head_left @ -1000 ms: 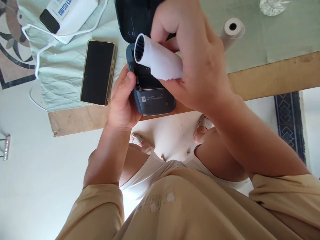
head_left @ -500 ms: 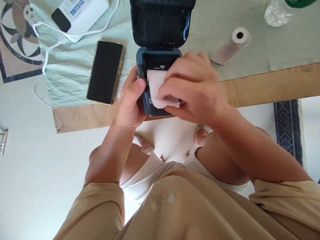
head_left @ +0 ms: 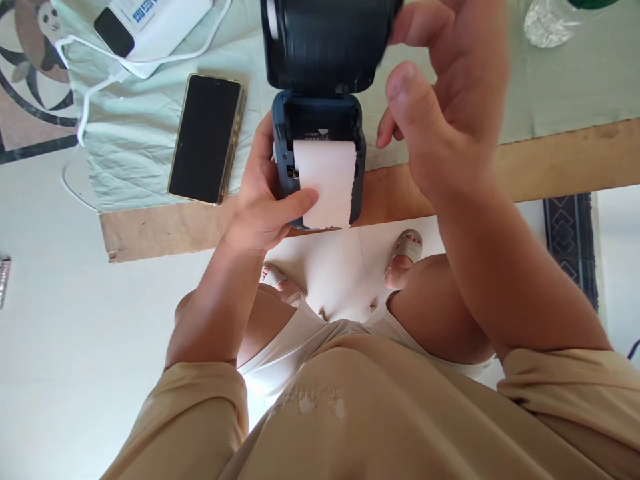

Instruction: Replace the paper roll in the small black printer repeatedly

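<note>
Okay, I've got my left hand (head_left: 263,207) clamped on the dark printer (head_left: 330,119) at the front edge of the table (head_left: 560,155), thumb pressing the white paper strip (head_left: 327,173) that drapes over its front. Up at the raised lid (head_left: 325,47), my right hand (head_left: 453,113) has fingertips by the right edge, thumb spread well apart from them. The phone (head_left: 206,137) lies to the printer's left.

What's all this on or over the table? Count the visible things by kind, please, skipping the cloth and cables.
Printer, lid raised: 1
Paper strip, lying over the printer: 1
Phone: 1
White device with a dark end: 1
Clear bottle, partly in view: 1
Total: 5
</note>
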`<action>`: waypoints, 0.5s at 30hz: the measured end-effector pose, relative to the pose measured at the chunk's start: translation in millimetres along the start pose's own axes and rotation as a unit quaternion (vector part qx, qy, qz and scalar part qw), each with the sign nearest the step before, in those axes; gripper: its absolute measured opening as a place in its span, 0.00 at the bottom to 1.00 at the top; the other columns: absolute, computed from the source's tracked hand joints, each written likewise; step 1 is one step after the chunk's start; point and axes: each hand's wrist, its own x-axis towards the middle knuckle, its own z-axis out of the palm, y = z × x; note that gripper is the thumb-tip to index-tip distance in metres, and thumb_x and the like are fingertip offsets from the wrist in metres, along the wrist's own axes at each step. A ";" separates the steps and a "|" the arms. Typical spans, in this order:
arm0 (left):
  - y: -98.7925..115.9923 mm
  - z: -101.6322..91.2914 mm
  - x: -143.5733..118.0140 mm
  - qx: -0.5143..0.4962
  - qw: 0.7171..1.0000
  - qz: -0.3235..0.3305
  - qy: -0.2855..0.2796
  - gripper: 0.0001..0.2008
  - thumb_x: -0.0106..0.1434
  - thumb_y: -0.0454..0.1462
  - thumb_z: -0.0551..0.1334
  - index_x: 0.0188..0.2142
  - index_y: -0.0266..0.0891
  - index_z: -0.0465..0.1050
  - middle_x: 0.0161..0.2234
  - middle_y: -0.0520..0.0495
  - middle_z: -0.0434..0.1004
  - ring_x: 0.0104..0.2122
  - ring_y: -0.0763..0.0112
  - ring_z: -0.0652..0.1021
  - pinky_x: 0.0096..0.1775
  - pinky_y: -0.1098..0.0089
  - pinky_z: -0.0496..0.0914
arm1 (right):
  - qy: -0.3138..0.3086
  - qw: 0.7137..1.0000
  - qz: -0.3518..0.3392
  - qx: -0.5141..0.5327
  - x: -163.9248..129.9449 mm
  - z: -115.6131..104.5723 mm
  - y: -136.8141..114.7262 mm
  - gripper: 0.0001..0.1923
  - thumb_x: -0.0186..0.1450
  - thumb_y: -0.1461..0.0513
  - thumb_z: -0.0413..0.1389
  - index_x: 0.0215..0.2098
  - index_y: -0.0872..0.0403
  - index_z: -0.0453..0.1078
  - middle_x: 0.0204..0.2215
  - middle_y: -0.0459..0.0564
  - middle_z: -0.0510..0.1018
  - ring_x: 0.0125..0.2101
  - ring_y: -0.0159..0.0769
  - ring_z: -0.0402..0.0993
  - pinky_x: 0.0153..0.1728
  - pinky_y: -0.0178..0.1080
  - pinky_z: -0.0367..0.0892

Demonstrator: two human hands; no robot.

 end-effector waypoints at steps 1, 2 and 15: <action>0.2 0.7 -0.7 -0.001 1.000 0.002 0.003 0.38 0.45 0.39 0.77 0.56 0.53 0.69 0.51 0.45 0.77 0.46 0.54 0.81 0.46 0.57 0.77 | -0.006 1.000 -0.006 -0.003 -0.4 -0.2 1.3 0.18 0.70 0.55 0.54 0.56 0.51 0.70 0.59 0.51 0.72 0.53 0.36 0.75 0.27 0.32 0.68; 0.7 1.5 -1.3 -0.002 1.000 0.002 0.006 0.36 0.45 0.38 0.77 0.54 0.53 0.71 0.50 0.46 0.78 0.47 0.54 0.81 0.46 0.57 0.78 | -0.019 1.000 -0.011 -0.014 -0.9 -0.5 2.8 0.15 0.70 0.56 0.55 0.52 0.52 0.73 0.54 0.51 0.74 0.49 0.35 0.75 0.27 0.33 0.68; 5.1 6.5 -8.3 -0.009 1.000 -0.013 0.005 0.28 0.60 0.51 0.71 0.57 0.48 0.71 0.48 0.45 0.77 0.55 0.49 0.79 0.49 0.56 0.78 | -0.221 0.962 0.048 0.152 -7.3 8.7 36.5 0.36 0.63 0.46 0.63 0.64 0.45 0.55 0.45 0.45 0.70 0.44 0.30 0.70 0.39 0.34 0.71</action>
